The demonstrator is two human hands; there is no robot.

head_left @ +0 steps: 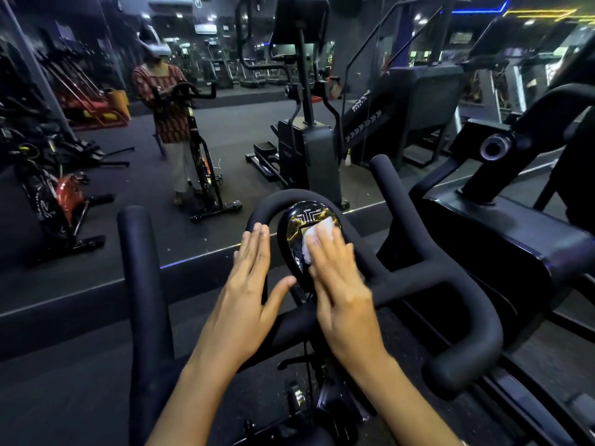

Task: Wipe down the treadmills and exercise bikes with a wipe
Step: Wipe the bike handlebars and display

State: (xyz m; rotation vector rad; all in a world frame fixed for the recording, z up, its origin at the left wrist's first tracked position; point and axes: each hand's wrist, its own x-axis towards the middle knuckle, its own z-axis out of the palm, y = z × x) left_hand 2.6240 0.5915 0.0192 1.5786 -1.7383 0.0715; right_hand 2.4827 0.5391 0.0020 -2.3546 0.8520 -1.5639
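Up close, two bare hands are on one exercise bike's black padded handlebar (pixel 418 278): the left hand (pixel 248 284), fingers straight, rests against the bar's front loop, while the right hand (pixel 341 284) presses flat on a single crumpled white wipe (pixel 323 226) atop the one glossy black oval console (pixel 291 239). Most of the wipe is hidden under the right fingers, the console's screen is lost in reflections, and the bike's frame is cut off below.

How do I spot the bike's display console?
Find the black foam-padded handlebar nearest the camera. Within its curved front loop sits the glossy black oval console, where the right hand presses a white wipe. Unlike the matte handlebar, it shines and carries white lettering.
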